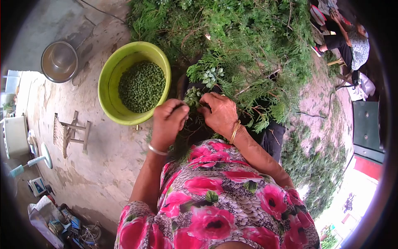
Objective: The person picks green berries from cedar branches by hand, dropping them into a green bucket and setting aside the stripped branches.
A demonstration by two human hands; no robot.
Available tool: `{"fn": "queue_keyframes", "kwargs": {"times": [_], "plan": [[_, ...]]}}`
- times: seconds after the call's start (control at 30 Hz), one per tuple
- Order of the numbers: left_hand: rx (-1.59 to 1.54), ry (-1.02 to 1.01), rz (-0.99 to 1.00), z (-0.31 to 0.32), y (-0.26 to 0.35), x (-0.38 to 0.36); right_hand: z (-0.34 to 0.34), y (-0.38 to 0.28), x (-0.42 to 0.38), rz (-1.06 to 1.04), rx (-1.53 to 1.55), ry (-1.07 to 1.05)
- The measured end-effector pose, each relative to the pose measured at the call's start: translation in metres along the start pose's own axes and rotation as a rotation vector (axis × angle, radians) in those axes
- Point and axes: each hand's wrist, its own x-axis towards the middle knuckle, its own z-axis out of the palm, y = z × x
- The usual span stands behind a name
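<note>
My left hand, with a silver bangle at the wrist, has its fingers pinched together beside a cluster of green seed cones. What it pinches, if anything, is hidden. On the other side of the cluster, my right hand, wearing a gold bangle, curls its fingers round the conifer sprig that bears it. A yellow-green tub stands just left of my hands, with many small green cones in it. Leafy conifer branches lie in front of me and over my lap; a pale cone cluster shows among them.
A metal bowl and a small woven stool stand on the concrete floor at left. A fan is at the far left. Another person sits at upper right. Loose greenery covers ground at right.
</note>
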Motion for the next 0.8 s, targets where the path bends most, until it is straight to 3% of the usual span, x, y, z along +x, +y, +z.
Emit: {"fn": "queue_keyframes", "kwargs": {"times": [0.07, 0.17, 0.23, 0.3, 0.43, 0.57, 0.63, 0.67, 0.8], "plan": [[-0.877, -0.103, -0.233, -0.016, 0.000, -0.003, 0.001, -0.001, 0.001, -0.009, 0.008, 0.001], [-0.864, 0.018, -0.266, -0.014, 0.014, -0.004, -0.001, -0.003, 0.001, -0.004, 0.008, -0.003], [-0.716, -0.006, -0.205, -0.004, 0.007, -0.003, 0.000, -0.002, 0.001, 0.006, 0.032, -0.007], [0.042, 0.156, 0.171, 0.016, -0.002, -0.003, 0.000, 0.000, 0.000, -0.005, 0.041, 0.009], [0.379, 0.255, 0.395, 0.031, -0.012, 0.010, 0.002, 0.000, 0.000, 0.000, 0.093, 0.054], [0.493, 0.155, 0.322, 0.021, -0.006, 0.003, 0.000, -0.001, 0.000, 0.013, 0.086, 0.010], [0.111, -0.004, 0.136, 0.007, 0.009, -0.011, 0.000, -0.002, -0.001, 0.026, 0.009, 0.011], [0.111, -0.005, 0.133, -0.003, 0.017, -0.013, 0.000, -0.003, -0.001, 0.028, 0.010, 0.009], [-0.021, 0.253, 0.013, -0.064, 0.023, -0.004, 0.000, -0.003, -0.001, 0.009, 0.030, 0.005]]}}
